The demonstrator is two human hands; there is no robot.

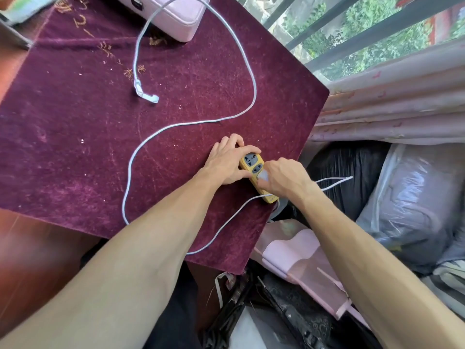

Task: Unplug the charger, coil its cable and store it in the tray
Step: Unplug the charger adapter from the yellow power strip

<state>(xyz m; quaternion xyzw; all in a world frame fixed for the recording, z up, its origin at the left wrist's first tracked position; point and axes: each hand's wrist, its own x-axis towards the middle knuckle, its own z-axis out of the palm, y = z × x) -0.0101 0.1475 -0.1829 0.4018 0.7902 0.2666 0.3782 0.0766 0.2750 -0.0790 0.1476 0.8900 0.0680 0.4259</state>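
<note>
Near the right edge of the purple cloth point(75, 122), a yellow power strip point(251, 161) lies with the white charger point(263, 175) seated in 1 of its sockets. The left hand point(226, 162) grips the strip at its far end, fingers curled over the top and thumb along the near side. The right hand point(284, 177) pinches the charger body between thumb and fingers.

The charger looks small, light and hard-shelled, with smooth sides that could slip, so the body is the place to hold it, not the lead. The strip is light too and would likely lift with the plug if it were not held down. The cable point(251, 79) is thin, limp and long. It runs from the strip in wide loops across the cloth, up over the pink tray point(181, 23) at the far edge (it could equally be a shallow box), and ends at a connector point(147, 94) lying free on the cloth. It should coil easily but may snag on the tray's corner when drawn in.

Both forearms reach forward and converge on the strip, with the wrists low and close together. A straight upward pull with the right hand seems the next need.
</note>
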